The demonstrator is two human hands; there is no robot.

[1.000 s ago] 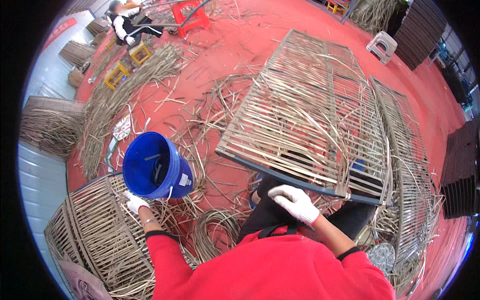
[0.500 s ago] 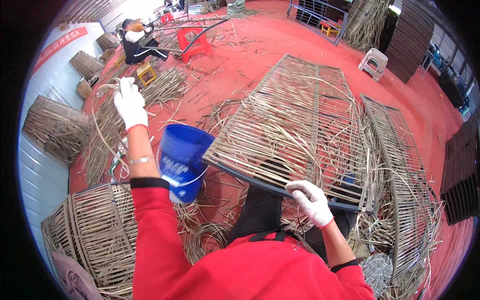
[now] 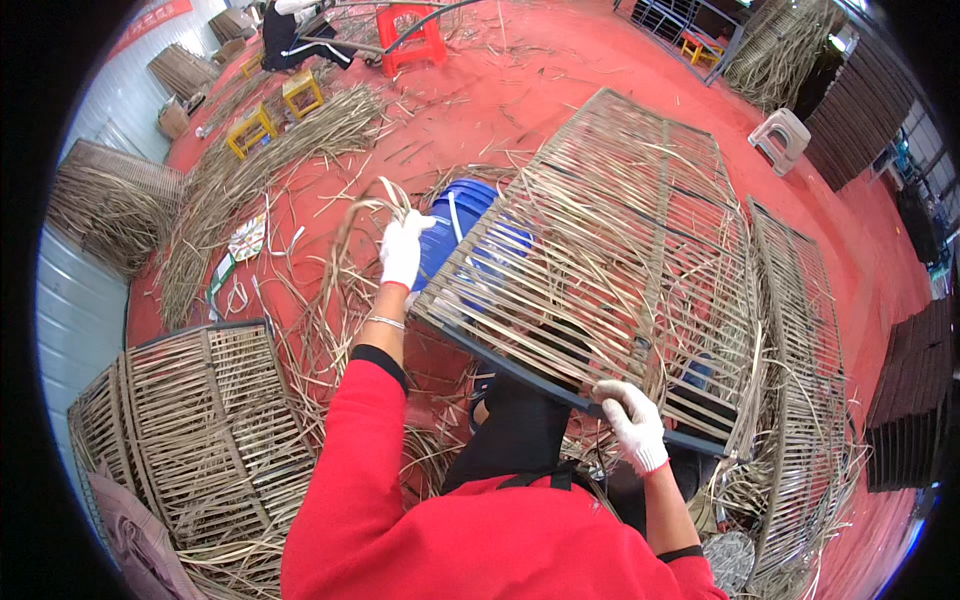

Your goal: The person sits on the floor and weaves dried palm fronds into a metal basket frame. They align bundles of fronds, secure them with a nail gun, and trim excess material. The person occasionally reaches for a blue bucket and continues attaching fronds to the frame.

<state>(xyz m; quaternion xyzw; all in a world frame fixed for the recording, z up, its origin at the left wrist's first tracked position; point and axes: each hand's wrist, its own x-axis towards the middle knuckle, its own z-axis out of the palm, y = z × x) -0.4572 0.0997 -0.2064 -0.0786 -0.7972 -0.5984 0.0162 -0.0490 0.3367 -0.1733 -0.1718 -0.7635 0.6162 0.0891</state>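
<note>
1. left hand (image 3: 402, 250): white glove, raised at centre left, fingers closed around a bundle of long dry cane strands (image 3: 350, 225) that arc up and to the left of it.
2. right hand (image 3: 634, 425): white glove, near right, clamped on the dark bottom rail of the woven frame panel (image 3: 610, 250).
3. woven frame panel: large, part-woven, tilted across the person's lap, running from near centre to far right; horizontal strands already fill most of it.
4. blue bucket (image 3: 465, 235): on the red floor (image 3: 520, 90) just behind the panel's left edge, partly screened by the slats, just beside the left hand.
5. handling note, a judgement: draw the strands clear of the loose heap in one smooth pull, keeping them together so none kink; keep the right hand firm on the rail so the panel does not slide off the lap.
6. risk, a judgement: trailing ends may snag on the litter of offcuts near the bucket.
7. woven basket frame (image 3: 200, 420): near left, on its side, apart from both hands.
8. white stool (image 3: 782, 135): far right, unused.
</note>
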